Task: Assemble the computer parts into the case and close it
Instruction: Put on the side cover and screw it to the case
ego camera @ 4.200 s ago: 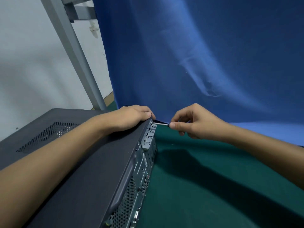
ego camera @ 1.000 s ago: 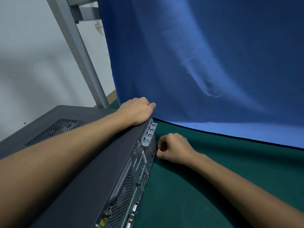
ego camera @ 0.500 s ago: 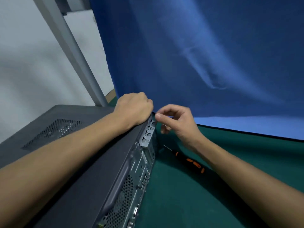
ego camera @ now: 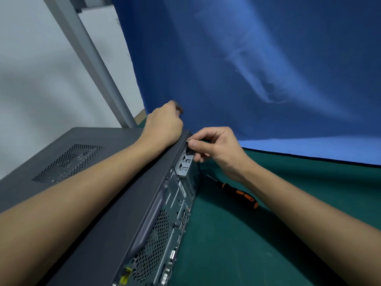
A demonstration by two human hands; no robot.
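Case (ego camera: 107, 203): it lies flat at the left side of the counter (ego camera: 268, 244), its lid already on and its back panel turned to the right.
Left grip (ego camera: 162, 124): it rests on the far corner of the case with the fingers bent over the far edge, so it seems clenched on the case to keep it steady. The fingertips themselves are mostly hidden.
Right grip (ego camera: 214, 147): thumb and forefinger pinch a small screw (ego camera: 187, 141) against the upper back edge of the case, just beside the left grip.
Screwdriver (ego camera: 240, 195): it lies on the counter near the back panel, under the right wrist, and nothing touches it.
Change: some seconds ago the right grip held the screwdriver at this same edge. Then it went down to the counter, left the tool there and came up again with the fingers pinched.
Meaning: I judge that a lid screw is being started by hand, so the closing is near its end.
Next: probably the screwdriver is needed again to tighten.
Risk: the small screw can slip and fall.
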